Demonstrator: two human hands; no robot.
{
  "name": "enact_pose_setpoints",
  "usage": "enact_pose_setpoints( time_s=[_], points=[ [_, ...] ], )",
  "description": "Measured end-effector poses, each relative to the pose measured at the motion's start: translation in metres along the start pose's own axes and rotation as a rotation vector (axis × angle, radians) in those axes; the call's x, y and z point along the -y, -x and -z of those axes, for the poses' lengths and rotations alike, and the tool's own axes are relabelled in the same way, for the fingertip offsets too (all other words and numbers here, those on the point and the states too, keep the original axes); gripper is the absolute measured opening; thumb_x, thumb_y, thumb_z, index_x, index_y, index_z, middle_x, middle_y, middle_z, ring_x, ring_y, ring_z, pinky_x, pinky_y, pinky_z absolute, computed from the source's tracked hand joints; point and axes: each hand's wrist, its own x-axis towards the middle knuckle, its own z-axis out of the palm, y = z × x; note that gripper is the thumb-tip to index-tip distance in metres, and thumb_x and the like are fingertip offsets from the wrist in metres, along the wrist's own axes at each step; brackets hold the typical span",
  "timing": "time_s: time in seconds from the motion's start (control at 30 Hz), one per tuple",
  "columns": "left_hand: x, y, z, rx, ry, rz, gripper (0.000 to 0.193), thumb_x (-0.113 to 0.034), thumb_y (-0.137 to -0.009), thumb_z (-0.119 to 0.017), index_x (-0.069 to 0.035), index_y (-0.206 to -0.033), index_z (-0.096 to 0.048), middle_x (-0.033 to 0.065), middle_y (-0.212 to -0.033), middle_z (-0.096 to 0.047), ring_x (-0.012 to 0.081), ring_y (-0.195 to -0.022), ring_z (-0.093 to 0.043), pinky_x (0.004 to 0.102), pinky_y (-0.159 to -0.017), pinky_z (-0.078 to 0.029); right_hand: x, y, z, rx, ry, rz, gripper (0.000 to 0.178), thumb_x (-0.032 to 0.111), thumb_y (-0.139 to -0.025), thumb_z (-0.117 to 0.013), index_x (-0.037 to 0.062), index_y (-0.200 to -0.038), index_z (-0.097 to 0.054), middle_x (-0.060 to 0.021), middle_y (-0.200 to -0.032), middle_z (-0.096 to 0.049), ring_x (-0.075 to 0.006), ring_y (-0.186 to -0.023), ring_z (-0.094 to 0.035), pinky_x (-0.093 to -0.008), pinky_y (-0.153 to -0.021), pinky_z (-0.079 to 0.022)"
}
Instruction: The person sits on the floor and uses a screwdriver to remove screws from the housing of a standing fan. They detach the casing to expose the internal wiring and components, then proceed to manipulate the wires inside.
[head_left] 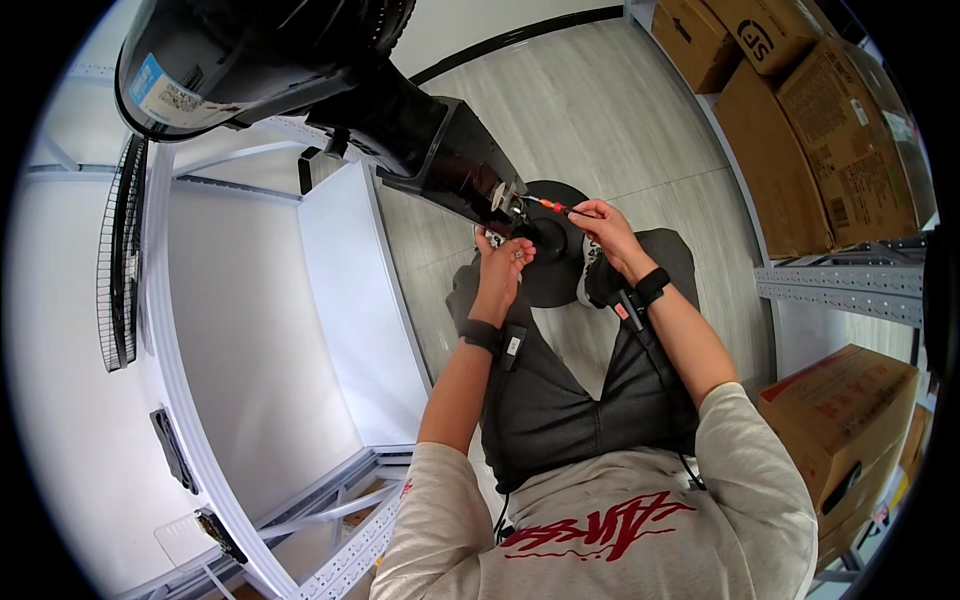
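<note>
A screwdriver (550,204) with a red and yellow handle is held in the fingers of my right hand (608,232). Its shaft points left, and the tip meets the lower end of a glossy black fan column (455,160), where a whitish fitting (499,197) shows. My left hand (500,268) is cupped just below that end, fingers curled around small metal pieces (518,254) that look like screws. The column leans to the upper left, up to a large black fan head (240,60). Under both hands lies a round black base (560,292), partly hidden by my legs.
A white metal shelf frame (190,400) stands on the left, with a black wire grille (120,255) upright on it. Cardboard boxes (770,150) fill the shelf at the right; another box (840,410) sits lower. Grey wood-look floor (600,110) extends beyond the base.
</note>
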Motion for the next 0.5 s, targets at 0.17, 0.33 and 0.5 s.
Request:
enact_pose_setpoints(
  time_s=[0.17,0.33,0.5],
  points=[
    [0.002,-0.002,0.005,0.032,0.006,-0.012,0.066,0.004,-0.085,-0.047,-0.022,-0.136,-0.015,0.014,-0.088,-0.06,0.0209,-0.073,-0.061,0.0313,-0.065,-0.051,0.007,-0.002,0.0,-0.062,-0.42,-0.246,0.02,0.023,-0.09,-0.062,0.0039,-0.095,-0.061,-0.0017,-0.072,-0.062,-0.004,-0.054,-0.051,-0.0149,-0.046,-0.039],
    [0.002,-0.001,0.004,0.019,-0.003,-0.01,0.065,0.004,-0.085,-0.047,-0.021,-0.136,-0.016,0.0136,-0.088,-0.06,0.0208,-0.073,-0.061,0.0313,-0.066,-0.05,0.009,0.002,0.001,-0.019,-0.493,-0.344,0.029,0.029,-0.092,-0.06,-0.0005,-0.093,-0.061,-0.0066,-0.074,-0.064,-0.0057,-0.049,-0.05,-0.0155,-0.043,-0.039],
    [0.002,-0.002,0.005,0.023,0.007,-0.006,0.066,0.004,-0.085,-0.047,-0.022,-0.136,-0.015,0.0134,-0.087,-0.06,0.0208,-0.073,-0.061,0.0314,-0.066,-0.05,0.002,-0.002,0.022,0.223,-0.284,-0.407,0.031,0.034,-0.094,-0.056,0.003,-0.098,-0.06,-0.0034,-0.066,-0.06,-0.0048,-0.049,-0.049,-0.0163,-0.042,-0.036]
  ],
)
